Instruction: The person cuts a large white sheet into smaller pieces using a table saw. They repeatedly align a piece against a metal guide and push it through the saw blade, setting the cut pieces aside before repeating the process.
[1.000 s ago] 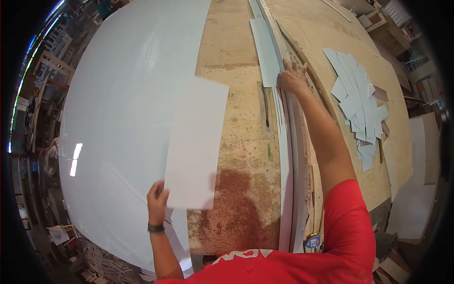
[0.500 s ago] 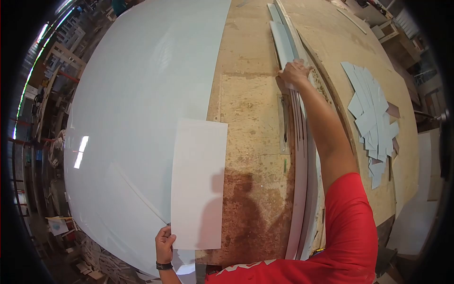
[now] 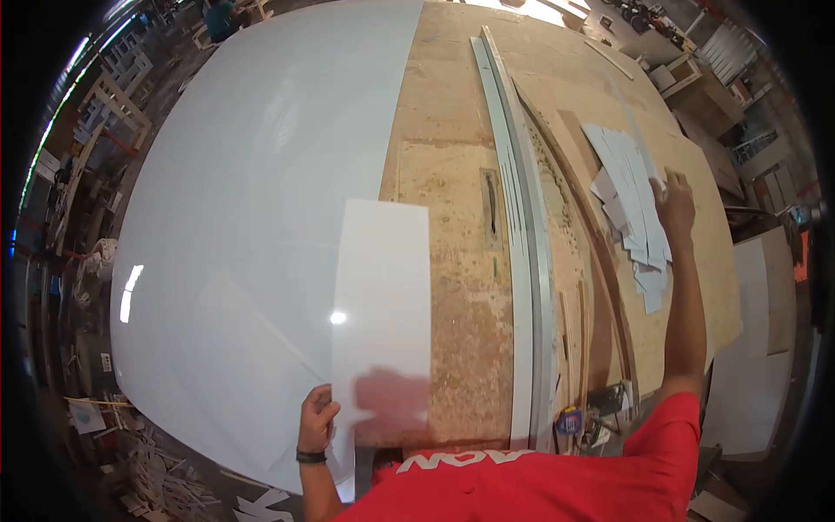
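Note:
My left hand (image 3: 319, 419) is closed on the lower left edge of a white rectangular panel (image 3: 383, 296), with the thumb on top. That panel overlaps a large glossy pale sheet (image 3: 252, 174) and the bare wooden table (image 3: 452, 174). My right hand (image 3: 676, 207) is stretched far to the right, beside a heap of pale offcut strips (image 3: 628, 196). A thin, blurred pale strip (image 3: 642, 122) runs from its thumb side toward the far end of the table; the grip on it is partly hard to make out.
A long straight rail (image 3: 522, 174) with pale strips along it crosses the table. Left of it lies a slotted metal plate (image 3: 490, 209). A tape measure (image 3: 570, 422) sits near my body. Scraps litter the floor at lower left; another person (image 3: 220, 19) is at the far left.
My right hand has left the rail and moved right to the offcut heap, with a pale strip. My left hand still holds the white panel, which has shifted slightly right and farther from me.

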Motion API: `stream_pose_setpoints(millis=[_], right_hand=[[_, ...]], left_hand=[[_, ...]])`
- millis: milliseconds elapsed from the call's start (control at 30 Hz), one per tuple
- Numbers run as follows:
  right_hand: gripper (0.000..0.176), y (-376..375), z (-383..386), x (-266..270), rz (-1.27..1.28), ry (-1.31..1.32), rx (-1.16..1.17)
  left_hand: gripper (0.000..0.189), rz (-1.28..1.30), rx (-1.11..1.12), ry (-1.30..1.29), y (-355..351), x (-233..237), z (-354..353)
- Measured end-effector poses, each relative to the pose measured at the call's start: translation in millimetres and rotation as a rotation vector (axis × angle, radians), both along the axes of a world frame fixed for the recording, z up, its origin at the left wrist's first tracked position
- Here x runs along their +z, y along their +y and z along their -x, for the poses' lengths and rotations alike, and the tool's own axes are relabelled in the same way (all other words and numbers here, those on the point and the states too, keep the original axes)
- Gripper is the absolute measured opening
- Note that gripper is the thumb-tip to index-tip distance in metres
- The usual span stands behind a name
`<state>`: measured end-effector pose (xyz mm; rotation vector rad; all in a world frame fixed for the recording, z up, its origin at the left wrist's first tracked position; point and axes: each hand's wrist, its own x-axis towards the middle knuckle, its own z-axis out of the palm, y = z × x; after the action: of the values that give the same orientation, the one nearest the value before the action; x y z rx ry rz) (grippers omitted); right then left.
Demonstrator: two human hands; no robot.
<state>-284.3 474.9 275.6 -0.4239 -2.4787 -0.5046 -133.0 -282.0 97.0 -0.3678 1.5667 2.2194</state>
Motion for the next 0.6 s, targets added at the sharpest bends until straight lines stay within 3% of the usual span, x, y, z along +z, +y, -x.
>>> stream_pose_setpoints(millis=[67,133,167,200,267,300,367,400,467,500,533,600], right_hand=[[0.040,-21,-65,-20,0.242,-0.002,0.083],[0.033,-75,-128,-51,0.802,-0.197,-0.048],[0.029,-104,-163,-85,0.985,-0.170,0.178],[0.029,-138,-192,-107,1.088,-0.355,0.206],[0.045,-224,-243,-129,1.692,-0.629,0.052],[0.052,-251,-273,-172,1.686,-0.655,0.304],[0.050,-320,-307,-174,1.864,-0.622,0.345],[0.050,-339,-313,-167,1.868,-0.617,0.342],[0.045,-364,-327,-153,1.913,-0.666,-0.056],[0.046,-362,-345,-186,1.907,-0.459,0.042],[0.046,-359,-351,-188,1.907,-0.450,0.039],[0.050,-350,-358,-187,1.443,-0.356,0.100]], left_hand=[[0.034,0.000,-0.073,-0.031,-2,-17,-18],[0.034,-0.087,-0.094,-0.015,16,-18,-31],[0.034,-0.179,-0.105,-0.001,27,-19,-39],[0.034,-0.181,-0.122,-0.003,34,-24,-47],[0.035,-0.238,-0.154,-0.046,46,-34,-63],[0.035,-0.239,-0.165,-0.045,54,-41,-70],[0.034,-0.205,-0.283,-0.065,70,-54,-82],[0.034,-0.187,-0.340,-0.076,77,-58,-90],[0.033,-0.186,-0.362,-0.082,98,-60,-102],[0.032,-0.190,-0.380,-0.086,107,-62,-107],[0.032,-0.190,-0.388,-0.084,114,-70,-111],[0.033,-0.147,-0.384,-0.080,130,-86,-117]])
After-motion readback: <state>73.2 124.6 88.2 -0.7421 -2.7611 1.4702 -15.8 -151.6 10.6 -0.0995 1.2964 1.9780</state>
